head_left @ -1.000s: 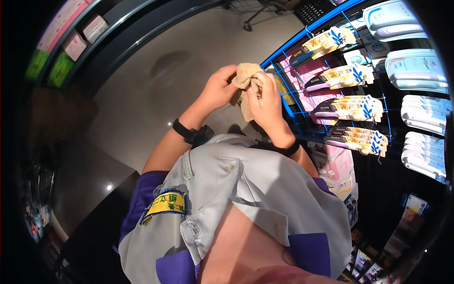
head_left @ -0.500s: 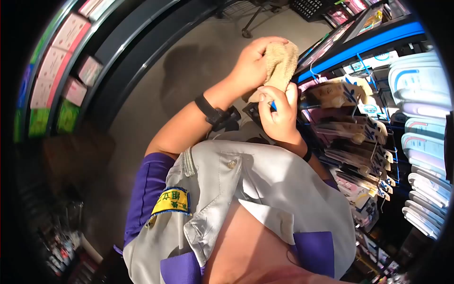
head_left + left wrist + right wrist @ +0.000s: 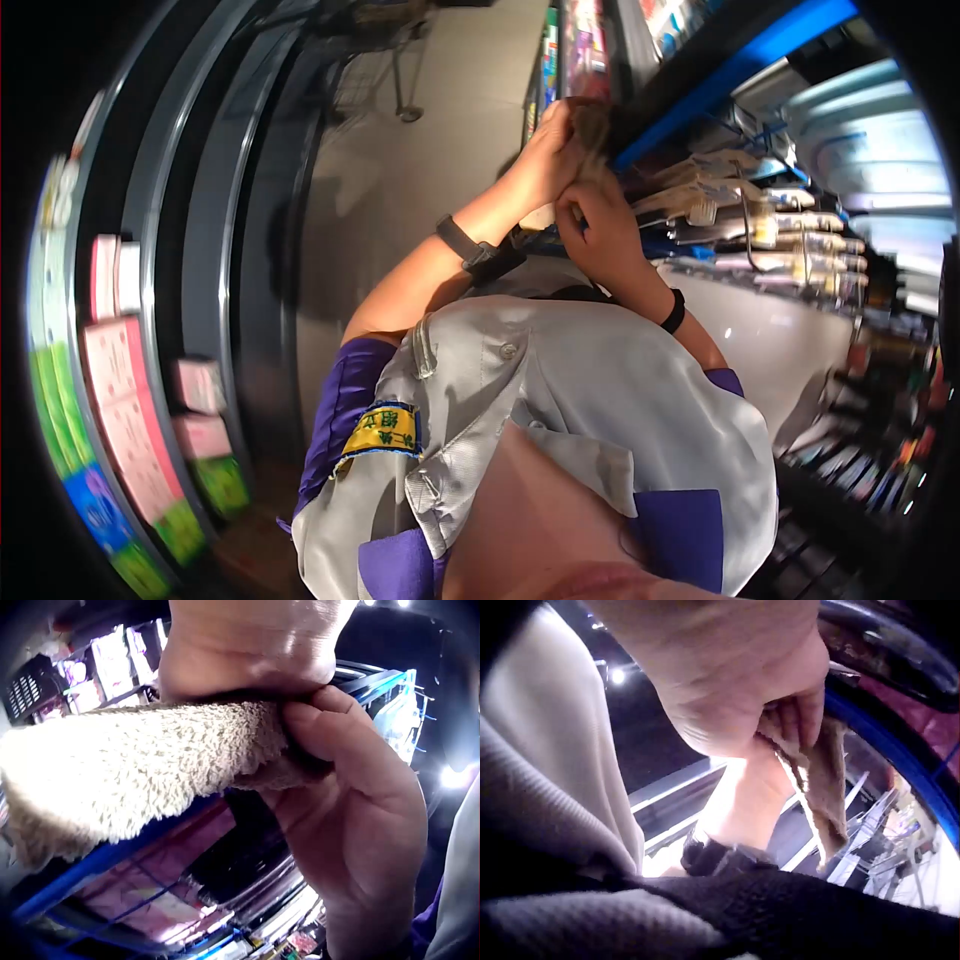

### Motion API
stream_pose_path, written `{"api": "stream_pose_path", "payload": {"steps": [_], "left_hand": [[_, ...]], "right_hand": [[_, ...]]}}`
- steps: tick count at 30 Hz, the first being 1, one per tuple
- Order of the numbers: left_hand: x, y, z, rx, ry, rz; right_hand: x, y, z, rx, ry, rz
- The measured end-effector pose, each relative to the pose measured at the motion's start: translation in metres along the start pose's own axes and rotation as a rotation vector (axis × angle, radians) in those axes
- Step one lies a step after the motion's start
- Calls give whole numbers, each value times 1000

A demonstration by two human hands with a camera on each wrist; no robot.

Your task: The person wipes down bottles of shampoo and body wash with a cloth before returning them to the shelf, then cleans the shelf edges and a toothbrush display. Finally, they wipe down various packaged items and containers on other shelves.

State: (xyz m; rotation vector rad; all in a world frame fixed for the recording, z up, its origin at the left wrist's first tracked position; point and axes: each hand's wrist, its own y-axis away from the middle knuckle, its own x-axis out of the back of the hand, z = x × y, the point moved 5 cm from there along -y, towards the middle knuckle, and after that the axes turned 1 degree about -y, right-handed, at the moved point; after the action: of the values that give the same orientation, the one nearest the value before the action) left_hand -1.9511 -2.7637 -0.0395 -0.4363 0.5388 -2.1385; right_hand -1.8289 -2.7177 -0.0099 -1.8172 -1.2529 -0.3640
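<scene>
A beige terry cloth (image 3: pixel 142 769) is held between both hands, its looped pile plain in the left wrist view. My left hand (image 3: pixel 552 155) grips it at the upper side, close to the blue rail. Lower down, my right hand (image 3: pixel 605 235) grips the cloth with curled fingers, and one folded end of the cloth (image 3: pixel 829 791) hangs below them in the right wrist view. In the head view the cloth is blurred and dark in shadow. A dark band sits on each wrist.
Right beside the hands runs a display rack with a blue rail (image 3: pixel 740 85) and hanging packs (image 3: pixel 750 225) on hooks. Dark shelves (image 3: pixel 190 250) with pink boxes (image 3: pixel 125 390) stand on the left. A wheeled cart (image 3: pixel 400 85) is on the floor ahead.
The head view has swung round, bringing the left shelves further in and the blue rail close to the hands. The cloth, spread upward half a second ago, now lies in shadow by the rail.
</scene>
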Motion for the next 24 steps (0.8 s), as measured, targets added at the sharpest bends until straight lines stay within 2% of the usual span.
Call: {"api": "stream_pose_path", "payload": {"steps": [2, 3, 4, 6, 7, 8, 10, 11, 12, 14, 15, 18, 19, 20, 22, 24], "left_hand": [[-10, 7, -31, -129, -104, -102], [-7, 10, -25, -169, 74, -79], [-14, 18, -57, 241, 386, -130], [-9, 14, -65, 202, 172, -186], [-2, 13, -60, 243, -7, -208], [5, 13, -48, 359, -84, -256], [14, 18, -38, 375, -108, -252], [17, 21, -42, 221, -176, -227], [15, 29, -51, 219, -168, -263], [13, 32, -53, 349, -145, -318], [13, 34, -58, 332, -142, -329], [22, 25, -25, 277, -235, -325], [21, 20, -37, 124, -268, -309], [22, 16, -25, 123, -264, -318], [30, 3, 22, -239, -216, -136], [27, -1, 28, -195, -188, -191]], "right_hand": [[-6, 5, -2, -67, 24, 36], [-12, 8, 1, -181, 31, -12], [-18, 9, 1, -163, 66, 36], [-31, 13, 2, -198, 27, 135], [-39, 16, 2, -245, 10, 160], [-46, 19, 3, -286, -8, 185], [-61, 26, -6, -378, -12, 234], [-65, 31, -10, -416, -8, 222], [-67, 36, -11, -454, -9, 208], [-69, 46, -6, -444, -19, 250], [-71, 54, -3, -540, -5, 220], [-65, 60, -6, -567, 51, 291], [-63, 56, -10, -475, 97, 317], [-57, 50, -19, -483, 100, 322], [-43, 34, -38, -428, 76, 359], [-45, 29, -37, -391, 88, 374]]}}
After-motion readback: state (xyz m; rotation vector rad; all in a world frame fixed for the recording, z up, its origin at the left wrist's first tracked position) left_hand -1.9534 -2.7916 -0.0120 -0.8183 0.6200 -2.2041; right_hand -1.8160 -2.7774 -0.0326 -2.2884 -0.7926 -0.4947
